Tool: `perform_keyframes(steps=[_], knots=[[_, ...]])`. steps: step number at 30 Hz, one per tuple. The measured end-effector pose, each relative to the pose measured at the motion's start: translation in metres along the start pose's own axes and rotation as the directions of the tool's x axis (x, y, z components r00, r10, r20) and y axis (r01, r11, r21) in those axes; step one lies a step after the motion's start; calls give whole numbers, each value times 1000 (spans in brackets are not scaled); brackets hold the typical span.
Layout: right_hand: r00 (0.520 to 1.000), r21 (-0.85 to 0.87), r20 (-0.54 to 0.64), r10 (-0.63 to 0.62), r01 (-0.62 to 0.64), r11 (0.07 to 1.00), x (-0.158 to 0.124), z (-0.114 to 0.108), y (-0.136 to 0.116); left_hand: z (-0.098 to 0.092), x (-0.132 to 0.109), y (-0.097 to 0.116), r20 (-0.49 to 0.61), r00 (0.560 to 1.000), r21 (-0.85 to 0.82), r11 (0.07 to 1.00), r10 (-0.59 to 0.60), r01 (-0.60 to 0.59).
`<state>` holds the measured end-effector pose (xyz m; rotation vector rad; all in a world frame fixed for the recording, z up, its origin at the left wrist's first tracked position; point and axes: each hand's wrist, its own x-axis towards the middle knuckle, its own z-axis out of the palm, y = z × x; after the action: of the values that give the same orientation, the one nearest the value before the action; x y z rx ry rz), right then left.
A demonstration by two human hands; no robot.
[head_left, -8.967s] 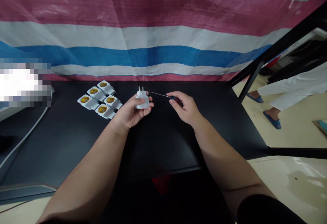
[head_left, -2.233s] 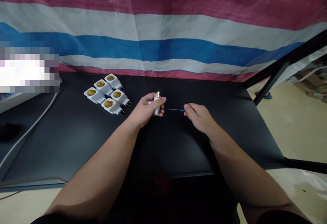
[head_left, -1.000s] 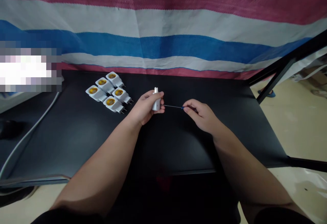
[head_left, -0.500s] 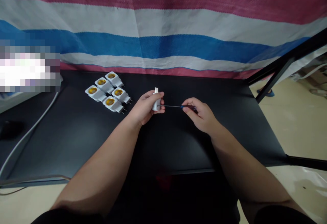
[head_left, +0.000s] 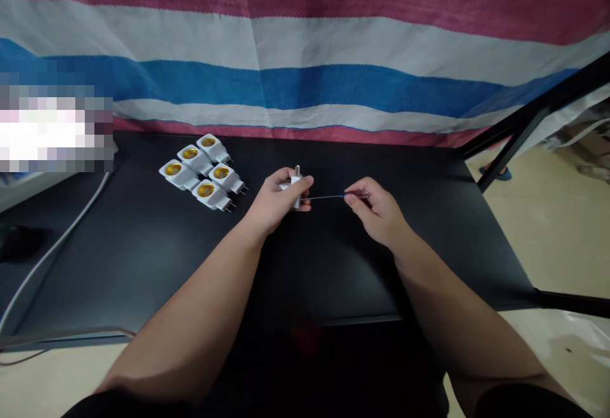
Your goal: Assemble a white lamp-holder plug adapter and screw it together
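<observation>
My left hand (head_left: 277, 201) is closed round a white plug adapter (head_left: 296, 193), whose metal prong points away from me. From the right, my right hand (head_left: 376, 209) grips a screwdriver (head_left: 328, 197) by its dark handle. Its thin shaft lies nearly level and the tip meets the side of the adapter; the exact contact spot is too small to make out. Several white lamp-socket adapters with gold-coloured insides, among them one nearest me (head_left: 210, 194), lie grouped on the black table (head_left: 333, 265) to the left of my left hand.
A white cable (head_left: 67, 234) runs along the table's left side, near a dark object (head_left: 19, 241). Behind the table hangs a striped sheet (head_left: 305, 87). A black metal frame (head_left: 534, 113) stands at the right, with a blue shoe (head_left: 502, 175) on the floor beyond.
The adapter has turned in my left hand, its prong now seen from another side. My right hand and the screwdriver have shifted slightly right.
</observation>
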<state>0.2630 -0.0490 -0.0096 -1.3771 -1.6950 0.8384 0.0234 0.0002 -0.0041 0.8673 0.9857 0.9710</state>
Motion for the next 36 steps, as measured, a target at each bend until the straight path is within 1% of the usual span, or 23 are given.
perform_keyframes(steps=[2, 4, 6, 7, 9, 10, 13, 15, 17, 19, 20, 22, 24, 27, 29, 31, 33, 35, 36], knots=[[997, -3, 27, 66, -66, 998, 0, 1, 0, 0, 0, -1, 2, 1000, 14, 1000, 11, -11], [987, 9, 117, 109, -111, 994, 0, 1, -1, 0, 0, 0, -5, 1000, 11, 1000, 12, -12], [981, 37, 185, 63, -71, 997, -1, 0, -2, -1, 0, 0, -26, 999, 9, 1000, 19, -19], [981, 49, 193, 23, -33, 998, -1, 0, -3, -1, 0, 1, -37, 999, 10, 1000, 26, -25], [986, 56, 167, -26, 17, 998, -1, 0, -3, -1, -1, 2, -47, 998, 18, 999, 38, -38], [989, 52, 147, -15, 8, 999, -1, 0, -2, -1, -1, 2, -42, 998, 27, 999, 45, -44], [990, 44, 114, 87, -92, 995, 1, 2, 2, 0, -1, 1, -17, 997, 77, 995, 71, -70], [987, 57, 126, 100, -108, 992, 1, 2, 3, -1, -1, 1, -12, 997, 104, 991, 82, -81], [988, 72, 149, 45, -56, 996, 2, 1, 2, -1, 0, 0, -8, 996, 101, 991, 87, -86], [988, 50, 153, 1, -9, 999, 2, -1, 0, -1, 0, -1, -3, 995, 87, 992, 96, -95], [989, 22, 150, 8, -11, 1000, 3, -2, -1, -1, 0, -1, -2, 995, 90, 991, 103, -102], [988, -37, 139, 62, -57, 998, 3, -2, -3, -1, -1, 0, 1, 993, 119, 986, 118, -117], [986, -56, 132, 98, -91, 994, 2, -1, -3, 0, -2, 0, 2, 992, 143, 982, 126, -125], [986, -3, 160, 42, -43, 999, 1, -1, -3, 0, -2, 1, -10, 993, 123, 986, 117, -115], [984, 2, 177, 2, -3, 1000, 1, -2, -2, 0, -2, 1, -19, 994, 114, 988, 110, -107], [985, -48, 170, 17, -9, 999, 1, -3, -3, 0, -2, 1, -15, 994, 129, 986, 111, -108], [986, -99, 153, 66, -51, 994, 2, -3, -4, 0, -2, 2, -4, 993, 148, 983, 115, -113], [985, -90, 155, 78, -65, 994, 1, -2, -5, 0, -2, 2, 5, 993, 146, 983, 115, -114], [985, -62, 162, 55, -46, 997, 0, -2, -6, 0, -2, 2, 4, 994, 137, 984, 112, -112]])
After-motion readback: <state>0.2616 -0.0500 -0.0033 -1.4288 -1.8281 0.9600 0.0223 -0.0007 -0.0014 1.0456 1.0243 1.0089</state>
